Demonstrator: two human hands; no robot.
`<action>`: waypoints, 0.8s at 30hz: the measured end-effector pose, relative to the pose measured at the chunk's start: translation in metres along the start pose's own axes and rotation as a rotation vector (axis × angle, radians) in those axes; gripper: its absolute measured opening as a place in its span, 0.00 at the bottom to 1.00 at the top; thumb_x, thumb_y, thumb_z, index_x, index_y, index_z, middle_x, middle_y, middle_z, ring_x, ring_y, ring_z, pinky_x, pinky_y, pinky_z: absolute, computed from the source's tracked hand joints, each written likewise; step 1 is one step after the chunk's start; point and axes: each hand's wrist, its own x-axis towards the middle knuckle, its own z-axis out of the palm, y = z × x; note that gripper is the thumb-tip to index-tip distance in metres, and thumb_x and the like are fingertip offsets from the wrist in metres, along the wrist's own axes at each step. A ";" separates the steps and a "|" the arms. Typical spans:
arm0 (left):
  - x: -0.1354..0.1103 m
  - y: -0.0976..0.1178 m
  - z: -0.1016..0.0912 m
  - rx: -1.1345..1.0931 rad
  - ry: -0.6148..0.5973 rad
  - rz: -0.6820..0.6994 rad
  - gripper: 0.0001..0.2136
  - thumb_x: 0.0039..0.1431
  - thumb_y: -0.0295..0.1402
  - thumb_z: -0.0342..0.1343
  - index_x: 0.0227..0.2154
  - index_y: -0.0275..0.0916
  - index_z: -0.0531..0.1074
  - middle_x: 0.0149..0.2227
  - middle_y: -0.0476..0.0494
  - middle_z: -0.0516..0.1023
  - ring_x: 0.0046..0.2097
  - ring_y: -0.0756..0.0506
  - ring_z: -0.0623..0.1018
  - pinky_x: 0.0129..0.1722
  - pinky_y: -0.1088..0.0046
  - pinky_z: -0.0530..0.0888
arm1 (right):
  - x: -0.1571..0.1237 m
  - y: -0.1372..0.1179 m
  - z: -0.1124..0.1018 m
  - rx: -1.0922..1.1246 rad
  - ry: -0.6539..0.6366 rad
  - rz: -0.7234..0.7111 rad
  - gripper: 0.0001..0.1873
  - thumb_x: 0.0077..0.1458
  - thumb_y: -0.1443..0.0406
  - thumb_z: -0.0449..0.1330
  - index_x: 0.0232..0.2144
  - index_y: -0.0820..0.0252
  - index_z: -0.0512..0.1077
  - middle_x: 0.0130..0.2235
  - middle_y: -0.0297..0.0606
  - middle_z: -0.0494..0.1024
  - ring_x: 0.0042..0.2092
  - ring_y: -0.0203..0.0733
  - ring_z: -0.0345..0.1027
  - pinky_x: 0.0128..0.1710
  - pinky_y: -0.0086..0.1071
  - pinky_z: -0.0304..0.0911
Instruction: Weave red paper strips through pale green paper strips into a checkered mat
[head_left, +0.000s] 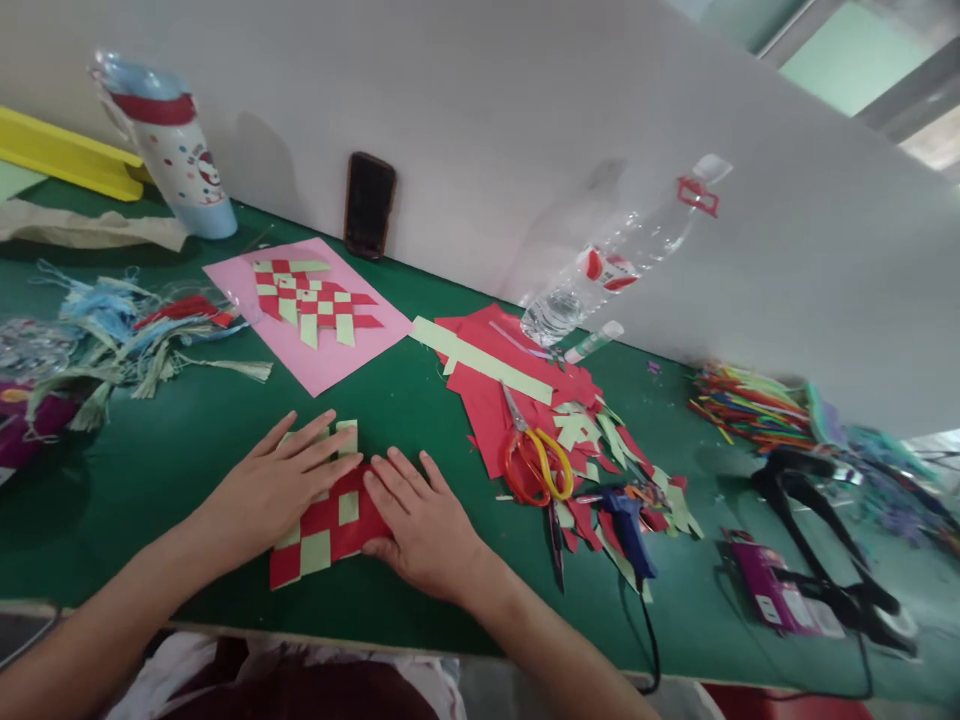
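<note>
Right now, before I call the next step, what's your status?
Left hand and right hand flat on red-and-green paper weave. Scissors and glue gun off to the right, not touching.

The left hand (281, 490) and right hand (424, 530) lie flat, palms down, fingertips nearly meeting.

No readable text or labels
</note>
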 end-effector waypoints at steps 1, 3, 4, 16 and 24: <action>0.001 -0.004 0.002 0.007 -0.010 0.005 0.22 0.72 0.30 0.49 0.63 0.52 0.73 0.68 0.53 0.74 0.73 0.44 0.64 0.76 0.60 0.45 | 0.000 0.000 0.000 0.012 -0.007 -0.002 0.39 0.74 0.44 0.51 0.74 0.62 0.58 0.75 0.47 0.60 0.77 0.54 0.46 0.76 0.59 0.43; 0.001 -0.011 0.004 0.016 -0.029 0.012 0.24 0.71 0.28 0.48 0.65 0.55 0.72 0.68 0.54 0.75 0.72 0.46 0.67 0.75 0.63 0.48 | -0.001 0.001 -0.001 0.033 -0.014 -0.006 0.40 0.74 0.43 0.50 0.74 0.62 0.58 0.75 0.47 0.60 0.78 0.53 0.44 0.77 0.59 0.42; 0.000 -0.014 0.004 0.017 -0.037 0.015 0.25 0.70 0.28 0.48 0.65 0.55 0.71 0.68 0.55 0.74 0.72 0.46 0.67 0.74 0.63 0.49 | -0.001 0.001 -0.002 0.042 -0.014 -0.006 0.40 0.73 0.43 0.50 0.74 0.62 0.57 0.75 0.47 0.60 0.78 0.52 0.43 0.77 0.59 0.42; -0.008 -0.006 -0.008 0.044 0.004 -0.028 0.25 0.71 0.25 0.45 0.65 0.50 0.70 0.70 0.47 0.72 0.74 0.40 0.64 0.76 0.50 0.52 | -0.005 0.006 -0.006 0.127 0.052 0.003 0.45 0.71 0.40 0.51 0.73 0.68 0.59 0.75 0.48 0.58 0.78 0.56 0.42 0.77 0.55 0.43; -0.019 0.044 -0.013 -0.038 0.003 0.063 0.18 0.75 0.49 0.50 0.58 0.53 0.76 0.66 0.44 0.76 0.76 0.41 0.61 0.77 0.57 0.50 | -0.002 0.007 -0.005 0.115 0.104 0.086 0.29 0.77 0.56 0.49 0.70 0.67 0.64 0.72 0.48 0.66 0.77 0.55 0.48 0.76 0.55 0.48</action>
